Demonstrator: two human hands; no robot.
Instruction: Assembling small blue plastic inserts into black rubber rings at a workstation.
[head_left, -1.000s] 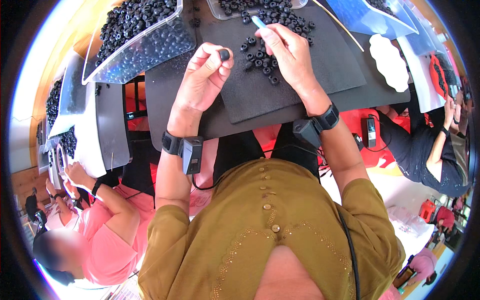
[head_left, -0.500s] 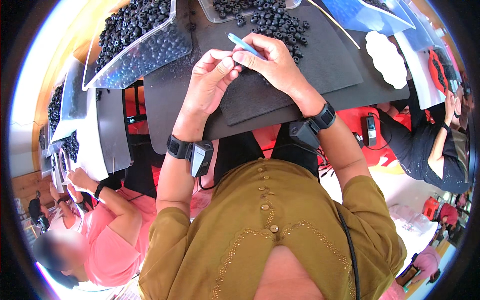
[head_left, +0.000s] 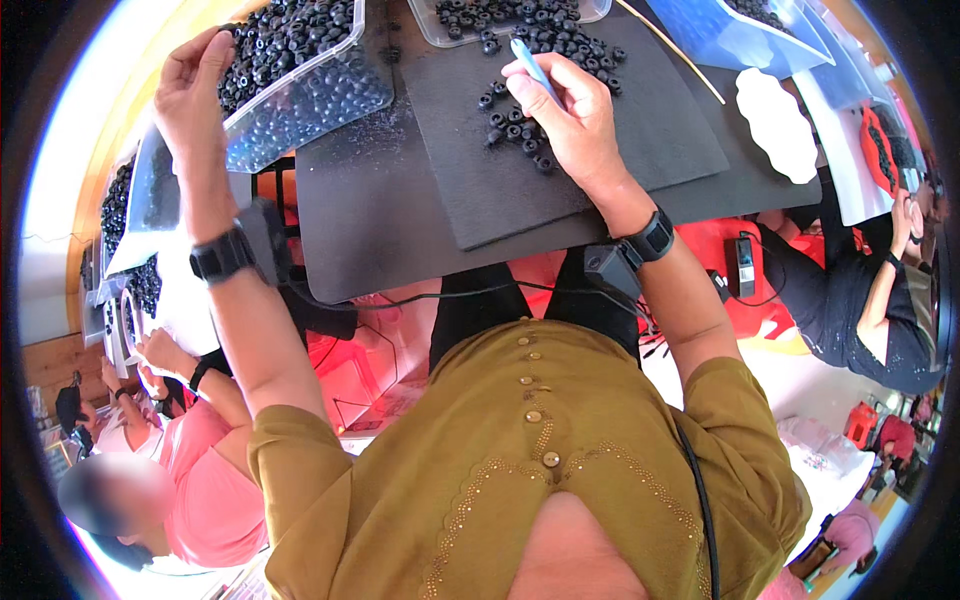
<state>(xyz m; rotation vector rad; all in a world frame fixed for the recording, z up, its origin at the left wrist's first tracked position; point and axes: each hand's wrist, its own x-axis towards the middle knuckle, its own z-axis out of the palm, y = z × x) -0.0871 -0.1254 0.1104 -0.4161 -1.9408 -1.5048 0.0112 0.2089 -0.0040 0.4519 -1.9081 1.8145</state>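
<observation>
From here I see a dark surface (head_left: 350,225) with a flat black mat (head_left: 640,150) on it, loose black ring-shaped pieces (head_left: 520,131) scattered over the mat's far half. Clear tub (head_left: 310,125) far left, smaller clear tray (head_left: 430,36) far middle, blue container (head_left: 735,45) far right; a thin stick (head_left: 675,50) and a white wavy-edged piece (head_left: 776,125) lie right of the mat.

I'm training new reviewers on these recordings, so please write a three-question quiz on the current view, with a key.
1. Which hand holds the light-blue tool: A) left, B) right?
2. True or false: the white scalloped piece lies on the dark mat.
3. Which container is the left hand nearest to?

Key:
1. B, the right hand.
2. False; it lies to the mat's right.
3. The clear tub of small black pieces.
</observation>
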